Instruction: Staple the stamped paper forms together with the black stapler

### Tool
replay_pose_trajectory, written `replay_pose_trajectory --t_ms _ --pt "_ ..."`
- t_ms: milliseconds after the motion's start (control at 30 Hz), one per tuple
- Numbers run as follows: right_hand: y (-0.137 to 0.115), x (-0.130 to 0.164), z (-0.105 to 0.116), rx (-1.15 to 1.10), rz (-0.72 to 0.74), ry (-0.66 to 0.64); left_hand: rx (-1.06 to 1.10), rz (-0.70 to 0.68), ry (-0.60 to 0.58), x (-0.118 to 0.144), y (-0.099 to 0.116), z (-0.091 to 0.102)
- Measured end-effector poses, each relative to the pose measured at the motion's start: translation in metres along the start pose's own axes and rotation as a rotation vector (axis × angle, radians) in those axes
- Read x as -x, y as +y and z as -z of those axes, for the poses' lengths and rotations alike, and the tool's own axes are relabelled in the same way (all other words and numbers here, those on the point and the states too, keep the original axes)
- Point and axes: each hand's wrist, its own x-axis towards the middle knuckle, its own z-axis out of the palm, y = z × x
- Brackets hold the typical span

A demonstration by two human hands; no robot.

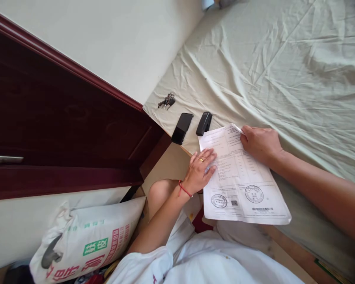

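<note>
Two hands work one stack of papers [239,177] on the bed [284,71], at the mattress edge, its near corner overhanging. The papers lie at about five o'clock from the stapler [204,123], almost touching it. The right hand [260,142] pinches the far corner at one o'clock, fingers closed on the sheet edges. The left hand [200,170] lies flat, fingers spread, pressing the left margin at nine o'clock. To square the sheets well, I judge the flat palm should hold firm while the pinch aligns the corner. A phone [182,127] sits just left of the stapler; keys [166,101] lie at eleven o'clock.
</note>
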Motion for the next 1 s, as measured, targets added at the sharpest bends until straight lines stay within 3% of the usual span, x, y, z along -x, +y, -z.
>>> replay_pose_trajectory --t_ms 100,233,500,733,1000 --pt "0.000 -0.001 0.000 -0.018 -0.006 -0.002 -0.064 0.056 0.071 -0.002 -0.022 -0.019" --pt "-0.001 -0.001 0.001 -0.021 -0.019 0.018 -0.137 0.091 0.169 -0.007 -0.034 -0.028" --pt "-0.002 0.001 0.003 -0.013 -0.018 -0.002 -0.167 0.134 0.251 -0.014 -0.040 -0.032" --pt "-0.003 0.000 0.006 -0.013 -0.024 -0.028 -0.211 0.090 0.478 -0.026 -0.047 -0.020" --pt "-0.003 0.000 0.005 -0.019 -0.030 -0.020 -0.377 0.153 0.338 -0.042 -0.044 -0.017"
